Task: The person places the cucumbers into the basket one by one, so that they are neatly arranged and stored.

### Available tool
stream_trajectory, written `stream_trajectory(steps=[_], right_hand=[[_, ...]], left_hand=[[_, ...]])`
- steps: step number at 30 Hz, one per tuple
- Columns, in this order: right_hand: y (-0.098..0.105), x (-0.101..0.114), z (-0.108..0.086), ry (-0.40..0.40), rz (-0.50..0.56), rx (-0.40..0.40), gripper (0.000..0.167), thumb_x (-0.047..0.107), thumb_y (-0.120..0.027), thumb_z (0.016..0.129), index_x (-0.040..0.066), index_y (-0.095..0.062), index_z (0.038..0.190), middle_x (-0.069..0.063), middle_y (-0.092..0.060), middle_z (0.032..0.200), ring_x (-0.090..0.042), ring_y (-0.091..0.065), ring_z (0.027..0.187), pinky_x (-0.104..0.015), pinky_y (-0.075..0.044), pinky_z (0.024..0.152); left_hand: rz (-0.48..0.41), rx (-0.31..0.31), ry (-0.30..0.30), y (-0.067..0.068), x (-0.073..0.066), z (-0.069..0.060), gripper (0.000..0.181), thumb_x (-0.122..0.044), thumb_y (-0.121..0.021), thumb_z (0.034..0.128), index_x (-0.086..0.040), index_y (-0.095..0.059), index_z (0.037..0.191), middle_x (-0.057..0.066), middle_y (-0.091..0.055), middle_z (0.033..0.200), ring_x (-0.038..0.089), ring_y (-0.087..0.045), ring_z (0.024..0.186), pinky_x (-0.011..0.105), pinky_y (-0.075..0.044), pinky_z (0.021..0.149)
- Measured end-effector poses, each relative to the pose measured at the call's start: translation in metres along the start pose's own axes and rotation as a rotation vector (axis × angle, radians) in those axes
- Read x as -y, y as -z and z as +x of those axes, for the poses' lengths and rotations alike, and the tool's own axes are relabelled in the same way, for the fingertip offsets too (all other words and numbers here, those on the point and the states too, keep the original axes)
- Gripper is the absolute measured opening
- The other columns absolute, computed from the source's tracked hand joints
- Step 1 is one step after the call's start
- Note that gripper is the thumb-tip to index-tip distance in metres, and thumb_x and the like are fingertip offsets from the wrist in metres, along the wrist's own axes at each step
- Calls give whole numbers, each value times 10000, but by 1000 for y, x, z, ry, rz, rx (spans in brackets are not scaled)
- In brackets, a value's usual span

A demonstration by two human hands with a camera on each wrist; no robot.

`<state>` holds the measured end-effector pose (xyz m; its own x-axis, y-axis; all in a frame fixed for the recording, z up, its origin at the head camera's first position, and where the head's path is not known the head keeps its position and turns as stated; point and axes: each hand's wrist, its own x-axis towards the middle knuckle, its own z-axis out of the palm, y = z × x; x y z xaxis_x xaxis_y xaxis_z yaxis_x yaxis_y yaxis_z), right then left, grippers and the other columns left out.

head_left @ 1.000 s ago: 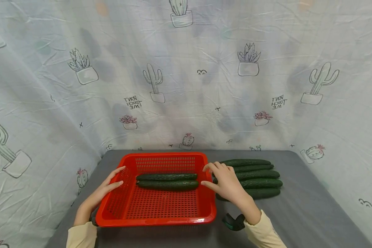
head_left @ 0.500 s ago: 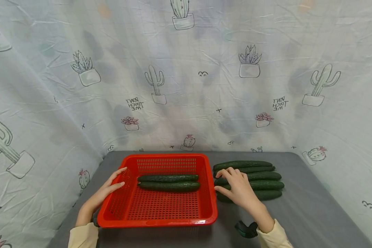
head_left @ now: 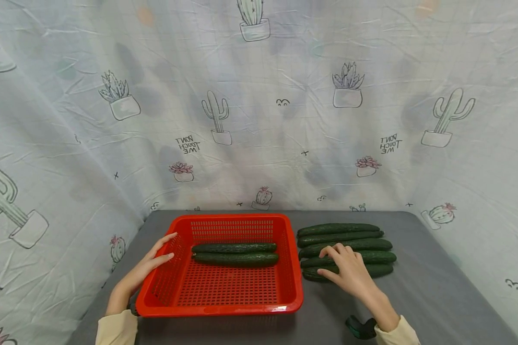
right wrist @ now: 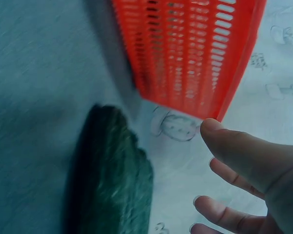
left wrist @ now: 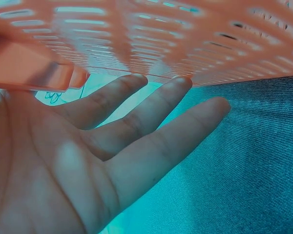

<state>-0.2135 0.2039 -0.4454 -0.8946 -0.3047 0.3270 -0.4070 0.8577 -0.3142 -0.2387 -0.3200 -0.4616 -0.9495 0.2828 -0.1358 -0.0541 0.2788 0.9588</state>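
Note:
My left hand (head_left: 143, 269) rests at the left rim of the red basket (head_left: 217, 310), thumb and one finger over it; in the left wrist view three nearly straight fingers (left wrist: 156, 146) lie along the outside of the basket wall (left wrist: 215, 53). Inside the basket, two cucumbers (head_left: 237, 259) lie side by side. With spread, slightly bent fingers and nothing held, my right hand (head_left: 349, 272) hovers over the near part of several cucumbers (head_left: 341, 227) right of the basket. The right wrist view has this hand (right wrist: 263, 180) beside dark green cucumbers (right wrist: 112, 180).
The grey table (head_left: 423, 287) extends right of the cucumber row and in front of it. A patterned white cloth (head_left: 259, 120) hangs behind and at both sides. A dark green and black strap (head_left: 360, 327) is at my right wrist.
My right hand has moved right and toward me, from the basket's right rim to above the loose cucumbers. The left hand stays at the left rim, and the basket's two cucumbers lie as before.

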Motion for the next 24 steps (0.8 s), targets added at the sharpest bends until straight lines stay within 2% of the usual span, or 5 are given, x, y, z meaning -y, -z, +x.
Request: stream_trajectory(steps=[6,12,17,24], right_hand=[[-5,-19,-11,-33,-32,30,305,350,-757,736,236,-595,968,25,-514,912,-136,-419,803,-440,-351,715],[-1,-29,-19,-76,-71,60,287,360,-749,737,250,-595,952,14,-507,913,-155,-428,786,-450,-373,698],[4,-34,-22,-103,-69,88,281,345,-748,742,240,-608,962,-15,-518,921,-173,-431,785,-436,-361,675],[2,-48,-22,-108,-97,104,289,346,-750,740,249,-615,976,-16,-511,920,-189,-431,783,-458,-363,691]], left_hand=[[-7,-4,10,-1,0,1,586,-308,-436,973,-314,-122,1468,97,-99,1508,370,-403,1230,444,-489,869],[-23,0,20,-2,-1,2,596,-307,-447,969,-312,-119,1467,105,-109,1504,367,-408,1226,448,-492,865],[9,-8,7,-1,-1,2,583,-313,-435,973,-309,-128,1468,83,-78,1512,370,-394,1229,435,-489,866],[6,-13,19,-1,-1,1,586,-314,-438,971,-316,-125,1467,100,-95,1508,373,-397,1228,440,-490,865]])
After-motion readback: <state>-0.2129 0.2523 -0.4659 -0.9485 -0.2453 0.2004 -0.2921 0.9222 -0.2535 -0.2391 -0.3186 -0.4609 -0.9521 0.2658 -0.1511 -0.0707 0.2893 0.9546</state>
